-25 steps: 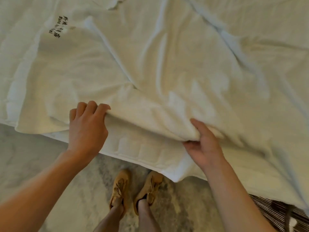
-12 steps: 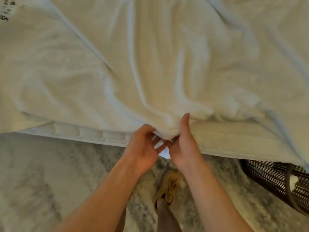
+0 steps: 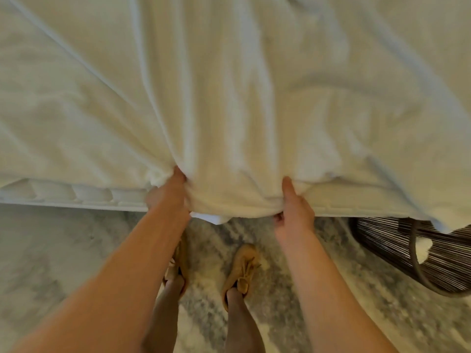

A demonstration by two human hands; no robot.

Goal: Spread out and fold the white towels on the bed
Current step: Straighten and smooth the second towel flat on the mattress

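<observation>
A large white towel [image 3: 229, 93] lies rumpled over the bed, with long creases running away from its near edge. My left hand [image 3: 167, 193] grips a bunch of that near edge at the side of the mattress [image 3: 63, 194]. My right hand [image 3: 293, 210] pinches the same edge a short way to the right, thumb on top and fingers curled under. The stretch of towel between the two hands sags over the mattress side, and a small white corner hangs below it.
A dark wicker basket [image 3: 413, 248] stands on the floor at the right, partly under the hanging towel. A grey and white patterned carpet [image 3: 56, 250] covers the floor. My feet in tan shoes [image 3: 242, 271] stand close to the bed.
My hands were apart on the towel edge, came together at one point, and have now moved apart again along the edge. The view has shifted right along the bed.
</observation>
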